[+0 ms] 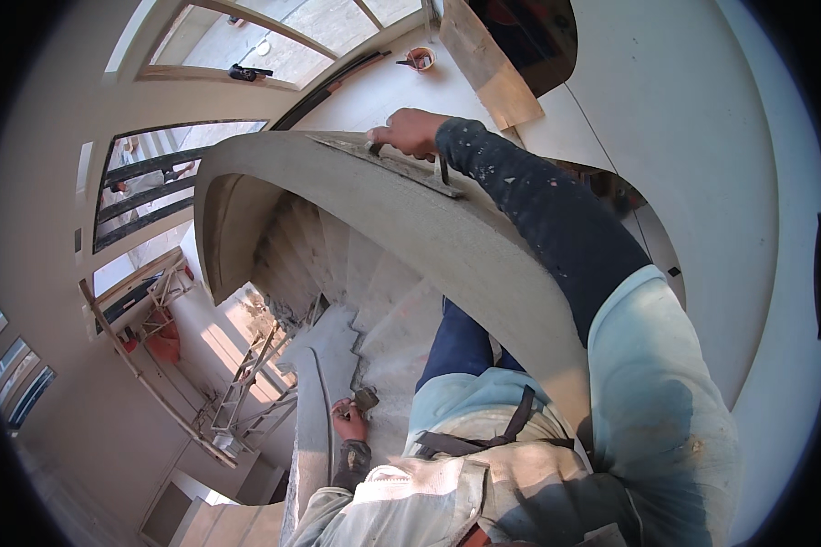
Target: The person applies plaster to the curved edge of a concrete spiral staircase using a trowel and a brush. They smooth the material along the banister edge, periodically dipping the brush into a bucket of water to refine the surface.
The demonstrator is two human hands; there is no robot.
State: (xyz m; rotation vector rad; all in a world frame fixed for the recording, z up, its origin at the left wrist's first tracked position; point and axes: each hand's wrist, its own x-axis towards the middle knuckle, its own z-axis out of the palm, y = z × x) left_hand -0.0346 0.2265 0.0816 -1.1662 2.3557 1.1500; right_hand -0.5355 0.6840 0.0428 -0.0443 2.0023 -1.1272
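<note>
Framed windows (269,29) break up the pale wall (173,105)

Texts, labels, brands, numbers, signs: none legible.
</note>
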